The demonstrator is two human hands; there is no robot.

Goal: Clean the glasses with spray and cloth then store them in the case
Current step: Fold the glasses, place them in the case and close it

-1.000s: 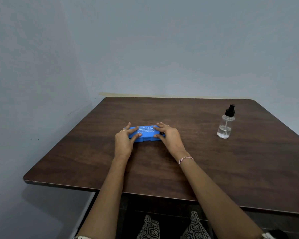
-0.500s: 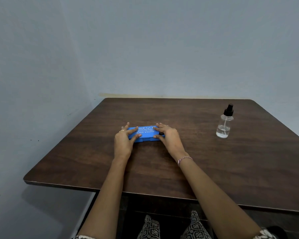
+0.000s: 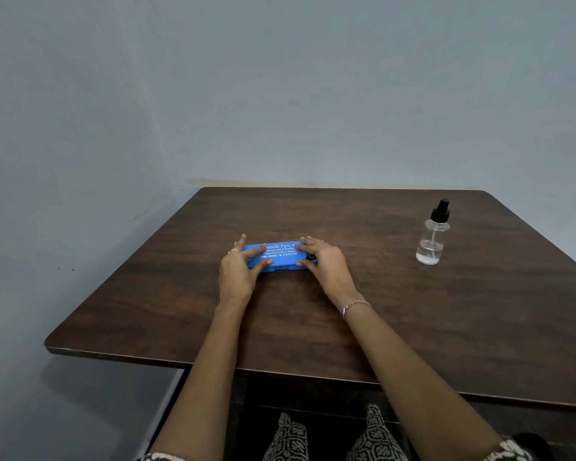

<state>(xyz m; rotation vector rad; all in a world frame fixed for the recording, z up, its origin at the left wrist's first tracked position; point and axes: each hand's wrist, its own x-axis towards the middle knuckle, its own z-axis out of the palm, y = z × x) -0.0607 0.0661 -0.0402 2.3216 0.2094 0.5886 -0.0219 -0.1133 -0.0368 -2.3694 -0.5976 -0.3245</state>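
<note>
A blue glasses case (image 3: 280, 256) with white print lies closed on the brown table (image 3: 413, 311), a little left of centre. My left hand (image 3: 238, 271) holds its left end, fingers over the top and thumb against the front edge. My right hand (image 3: 326, 264) holds the right end the same way, thumb at the front by a small black clasp. A clear spray bottle (image 3: 432, 236) with a black pump stands upright at the far right, well apart from both hands. No glasses or cloth are in view.
The table's near edge (image 3: 213, 362) runs across the lower part of the view, with my patterned knees below it. Blue-grey walls close in behind and to the left of the table.
</note>
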